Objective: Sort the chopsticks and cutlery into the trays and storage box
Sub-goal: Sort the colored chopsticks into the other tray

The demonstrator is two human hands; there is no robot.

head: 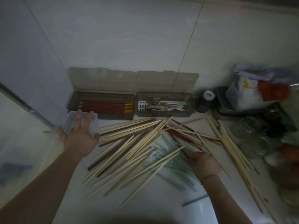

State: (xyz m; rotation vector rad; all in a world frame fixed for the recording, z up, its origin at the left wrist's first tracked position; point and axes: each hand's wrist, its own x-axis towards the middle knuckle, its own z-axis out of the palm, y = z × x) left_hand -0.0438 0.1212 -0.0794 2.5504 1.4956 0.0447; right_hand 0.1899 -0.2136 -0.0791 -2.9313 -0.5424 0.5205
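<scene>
A loose heap of pale bamboo chopsticks (132, 143) covers the counter's middle, mixed with green ones (174, 165) and dark red ones (186, 135). At the back stand two smoky trays with raised lids: the left tray (103, 116) holds red chopsticks with yellow ends, the right tray (187, 113) holds metal cutlery. My left hand (80, 136) lies with spread fingers over a clear plastic storage box (93, 125). My right hand (203, 164) is curled around the ends of several red chopsticks in the heap.
Long bamboo chopsticks (234, 152) lie along the right side. A dark jar (205, 101), a metal tray with bags (246, 94) and glass items (252, 139) crowd the right. Tiled walls close the corner behind and to the left.
</scene>
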